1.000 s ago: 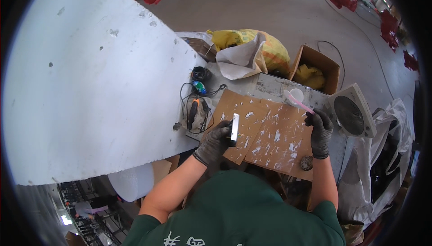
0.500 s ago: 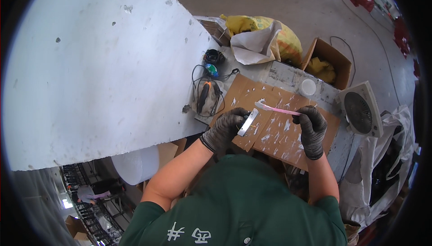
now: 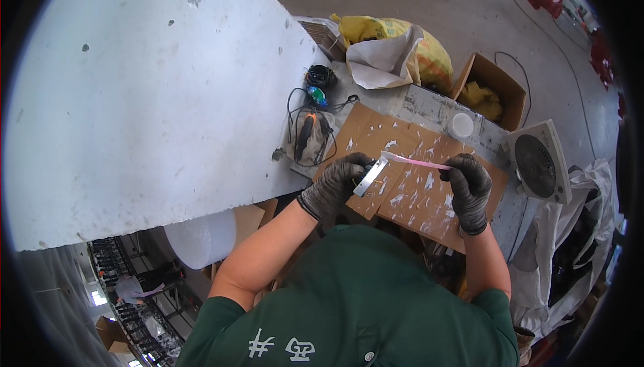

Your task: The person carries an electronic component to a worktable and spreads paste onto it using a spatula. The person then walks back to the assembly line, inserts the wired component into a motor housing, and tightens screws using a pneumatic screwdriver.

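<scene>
My left hand (image 3: 339, 182), in a dark grey work glove, is closed on a round metal-rimmed part (image 3: 369, 179), held tilted with its silver rim toward the right. My right hand (image 3: 468, 188), gloved alike, pinches the end of a pink stick-like spreader (image 3: 424, 162). White paste coats the spreader's far tip, which touches or nearly touches the upper end of the silver rim. Both hands are above a flat brown cardboard sheet (image 3: 417, 214) spotted with white smears. The part's underside is hidden by my left fingers.
Behind the cardboard stands a round white tub (image 3: 460, 125), with a box fan (image 3: 535, 166) to its right. A corded tool (image 3: 307, 135) lies left of the sheet. Farther back are a yellow sack (image 3: 429, 58) and an open carton (image 3: 504, 92). A large white panel (image 3: 147, 112) borders the left.
The spreader's coated tip has come down and left onto or against the part's rim. My left hand has shifted slightly, and my right hand has moved slightly right.
</scene>
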A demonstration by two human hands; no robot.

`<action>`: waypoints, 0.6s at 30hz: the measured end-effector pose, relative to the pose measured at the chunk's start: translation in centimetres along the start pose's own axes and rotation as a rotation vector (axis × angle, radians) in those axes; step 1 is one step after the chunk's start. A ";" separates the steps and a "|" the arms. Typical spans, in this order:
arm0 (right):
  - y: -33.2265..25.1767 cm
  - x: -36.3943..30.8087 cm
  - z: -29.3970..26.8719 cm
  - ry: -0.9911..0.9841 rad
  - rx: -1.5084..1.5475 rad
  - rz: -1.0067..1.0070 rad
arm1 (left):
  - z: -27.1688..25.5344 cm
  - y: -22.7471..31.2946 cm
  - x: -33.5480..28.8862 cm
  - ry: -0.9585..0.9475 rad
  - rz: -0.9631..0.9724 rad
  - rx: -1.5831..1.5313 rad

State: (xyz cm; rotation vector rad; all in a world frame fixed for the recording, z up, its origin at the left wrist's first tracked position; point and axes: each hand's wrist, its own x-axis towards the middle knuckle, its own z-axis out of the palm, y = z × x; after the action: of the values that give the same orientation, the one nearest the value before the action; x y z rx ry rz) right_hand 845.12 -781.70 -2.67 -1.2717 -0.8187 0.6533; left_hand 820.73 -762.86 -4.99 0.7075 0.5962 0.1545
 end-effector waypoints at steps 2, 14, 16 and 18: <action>0.1 0.0 -0.1 -0.032 -0.034 -0.043 | 0.4 0.3 -0.1 -0.001 -0.001 -0.001; -0.6 -0.3 0.7 -0.002 -0.059 -0.141 | 0.7 0.6 -0.6 0.054 -0.022 -0.006; -0.7 -0.3 0.7 -0.005 -0.059 -0.144 | 0.1 0.3 -0.6 0.047 -0.034 -0.012; -0.8 -0.3 0.7 -0.008 -0.059 -0.148 | -0.4 0.1 -0.6 0.040 -0.031 -0.024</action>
State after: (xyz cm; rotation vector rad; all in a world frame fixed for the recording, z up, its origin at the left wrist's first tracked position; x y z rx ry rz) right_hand 844.39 -781.69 -1.83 -1.2486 -0.9350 0.5198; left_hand 820.01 -762.76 -4.82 0.6735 0.6420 0.1472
